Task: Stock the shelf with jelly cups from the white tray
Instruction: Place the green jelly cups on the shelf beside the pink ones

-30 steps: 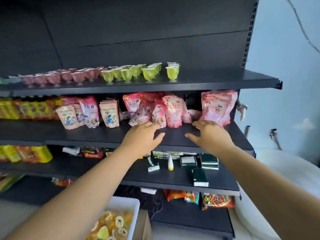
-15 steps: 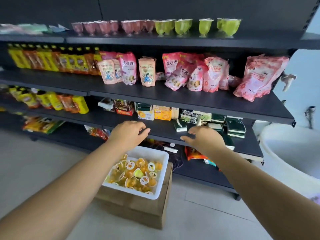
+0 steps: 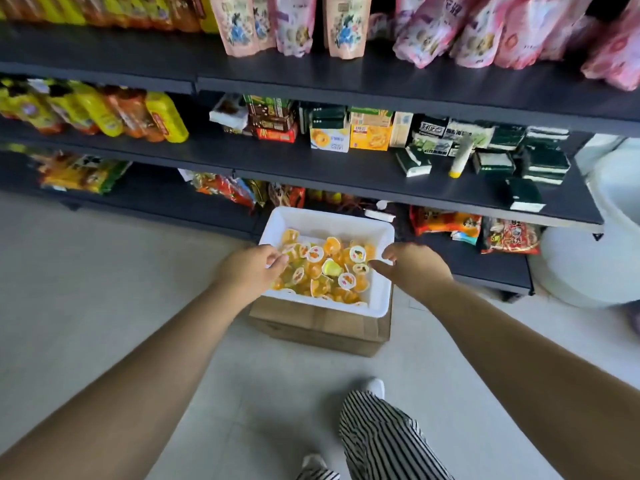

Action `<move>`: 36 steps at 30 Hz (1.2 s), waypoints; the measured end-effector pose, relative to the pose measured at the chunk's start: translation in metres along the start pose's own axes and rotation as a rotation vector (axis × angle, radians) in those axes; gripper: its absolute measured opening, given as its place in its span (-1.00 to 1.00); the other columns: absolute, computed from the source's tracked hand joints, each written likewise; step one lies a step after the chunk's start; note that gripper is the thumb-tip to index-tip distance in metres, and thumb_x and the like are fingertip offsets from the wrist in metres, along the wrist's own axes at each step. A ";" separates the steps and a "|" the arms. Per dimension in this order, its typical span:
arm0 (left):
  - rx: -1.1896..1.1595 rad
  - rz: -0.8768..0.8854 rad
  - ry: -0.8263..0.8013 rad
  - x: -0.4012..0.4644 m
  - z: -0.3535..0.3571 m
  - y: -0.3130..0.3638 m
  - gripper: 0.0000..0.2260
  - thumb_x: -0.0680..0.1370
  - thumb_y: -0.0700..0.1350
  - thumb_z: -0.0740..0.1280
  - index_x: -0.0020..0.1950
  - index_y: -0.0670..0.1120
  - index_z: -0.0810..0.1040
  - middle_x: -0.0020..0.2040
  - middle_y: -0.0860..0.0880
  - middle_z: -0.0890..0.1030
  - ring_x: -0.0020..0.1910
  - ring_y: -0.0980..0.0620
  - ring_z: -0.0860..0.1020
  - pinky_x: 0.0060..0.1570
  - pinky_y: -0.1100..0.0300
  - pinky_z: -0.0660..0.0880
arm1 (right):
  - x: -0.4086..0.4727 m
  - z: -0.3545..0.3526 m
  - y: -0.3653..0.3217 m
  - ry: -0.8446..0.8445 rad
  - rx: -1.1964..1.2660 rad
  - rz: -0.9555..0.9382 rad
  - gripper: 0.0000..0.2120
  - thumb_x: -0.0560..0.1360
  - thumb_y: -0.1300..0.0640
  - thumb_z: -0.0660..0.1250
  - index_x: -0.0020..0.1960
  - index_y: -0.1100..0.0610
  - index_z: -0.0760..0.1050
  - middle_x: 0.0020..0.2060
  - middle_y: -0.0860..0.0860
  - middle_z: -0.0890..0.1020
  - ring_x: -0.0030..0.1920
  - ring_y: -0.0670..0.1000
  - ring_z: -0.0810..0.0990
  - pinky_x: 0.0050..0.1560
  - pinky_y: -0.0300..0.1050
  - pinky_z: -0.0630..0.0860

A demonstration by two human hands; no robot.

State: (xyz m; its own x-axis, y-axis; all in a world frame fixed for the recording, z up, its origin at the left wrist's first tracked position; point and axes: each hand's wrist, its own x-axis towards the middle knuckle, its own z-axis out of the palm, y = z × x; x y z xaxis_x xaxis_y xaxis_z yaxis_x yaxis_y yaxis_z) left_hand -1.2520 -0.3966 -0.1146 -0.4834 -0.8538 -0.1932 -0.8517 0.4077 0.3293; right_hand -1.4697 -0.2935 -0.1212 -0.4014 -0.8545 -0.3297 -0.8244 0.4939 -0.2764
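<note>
Jelly cups (image 3: pixel 325 268) heaped loose in white tray (image 3: pixel 377 299) on cardboard box (image 3: pixel 318 332). Left hand (image 3: pixel 251 270), right hand (image 3: pixel 414 266) hover over heap, fingers relaxed, holding nothing. Cups probably light, slippery, squashy (foil lids fragile): pinch sidewalls below rim.

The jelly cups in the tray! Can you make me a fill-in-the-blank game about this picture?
1. The white tray sits on a ____ box.
2. Most jelly cups in the tray are ____ in colour.
3. The left hand and right hand both reach toward the ____.
4. The trouser leg has black and white ____.

Missing words: cardboard; orange; tray; stripes
</note>
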 end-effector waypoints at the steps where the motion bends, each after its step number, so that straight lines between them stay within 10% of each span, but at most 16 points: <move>1: -0.029 -0.026 -0.011 0.006 0.007 -0.010 -0.70 0.59 0.05 0.17 0.14 -0.10 0.55 0.08 -0.03 0.61 0.06 -0.05 0.54 -0.06 0.14 0.45 | 0.010 0.008 -0.001 -0.020 0.011 0.016 -0.57 0.53 -0.20 0.17 0.23 0.06 0.47 0.15 0.03 0.59 0.15 0.08 0.53 0.10 -0.06 0.50; 22: -0.231 -0.528 -0.335 0.150 0.198 -0.115 -0.64 0.58 0.00 0.22 0.29 -0.18 0.46 0.27 -0.11 0.53 0.26 -0.05 0.47 0.17 0.23 0.32 | 0.251 0.209 0.007 -0.444 0.238 0.214 -0.63 0.51 -0.13 0.26 0.18 0.09 0.50 0.01 0.03 0.61 -0.11 0.04 0.53 -0.19 -0.22 0.40; 36: -0.041 -0.300 -0.179 0.222 0.274 -0.192 -0.51 0.48 -0.12 0.38 0.37 -0.20 0.36 0.32 -0.17 0.45 0.29 -0.14 0.40 0.24 0.18 0.28 | 0.331 0.304 0.027 -0.256 0.036 0.235 -0.41 0.49 -0.10 0.30 0.38 0.20 0.28 0.34 0.18 0.31 0.33 0.21 0.32 0.28 0.09 0.33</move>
State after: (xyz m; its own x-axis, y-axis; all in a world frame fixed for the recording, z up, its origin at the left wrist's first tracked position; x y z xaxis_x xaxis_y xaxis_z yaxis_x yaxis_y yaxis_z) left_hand -1.2516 -0.5751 -0.4742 -0.2439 -0.8617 -0.4449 -0.9541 0.1310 0.2694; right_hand -1.5038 -0.5145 -0.5120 -0.4613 -0.6512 -0.6026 -0.7051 0.6813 -0.1966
